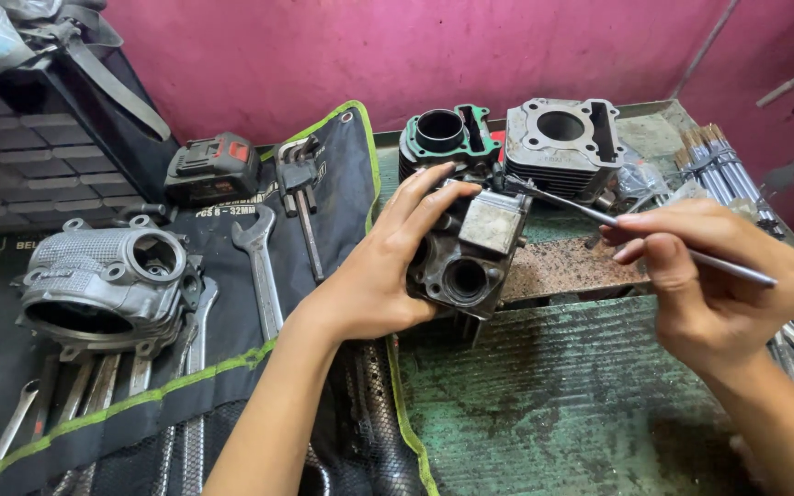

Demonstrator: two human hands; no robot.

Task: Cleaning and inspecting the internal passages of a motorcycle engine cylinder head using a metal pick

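My left hand [380, 266] grips a dark, greasy engine cylinder head [467, 257], holding it tilted above the green metal bench [562, 395]. My right hand [714, 276] pinches a thin metal rod tool [590, 213] like a pen. The rod's tip reaches the top of the cylinder head, near my left fingertips. A round port on the head faces the camera.
Two finned cylinder blocks stand behind: a dark one with a green gasket [443, 138] and a silver one [564, 142]. A black tool roll [259, 303] on the left carries wrenches, hex keys [300, 184], a silver engine cover [107, 285] and a battery pack [213, 165]. Thin rods [728, 170] lie at right.
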